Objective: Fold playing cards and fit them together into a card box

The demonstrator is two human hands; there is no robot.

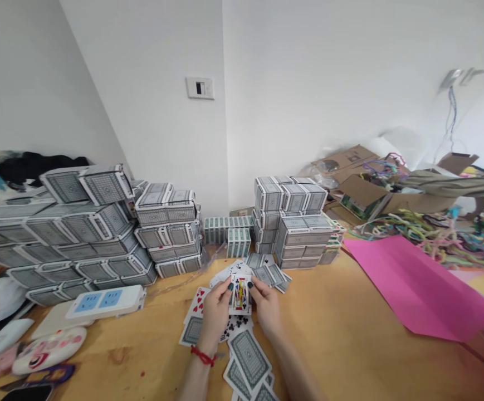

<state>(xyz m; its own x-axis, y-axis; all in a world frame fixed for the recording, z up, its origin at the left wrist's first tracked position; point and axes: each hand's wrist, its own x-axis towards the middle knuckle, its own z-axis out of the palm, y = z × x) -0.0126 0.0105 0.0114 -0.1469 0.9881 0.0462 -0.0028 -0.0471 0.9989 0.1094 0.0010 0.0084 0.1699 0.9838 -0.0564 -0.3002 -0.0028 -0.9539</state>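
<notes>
card (240, 295): l hand (216, 311), r hand (267, 307) pinching

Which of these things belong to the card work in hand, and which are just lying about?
Apparently in use:
the held jack
loose cards around it
card stacks behind, probably

Seemingly just lying about:
pink sheet
power strip
cardboard box

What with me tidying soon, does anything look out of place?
Loose cards lie scattered at front centre, some face up, others face down, unlike the stacked card blocks behind. On the right, coloured strands sprawl in a tangle beside a cardboard box.
</notes>
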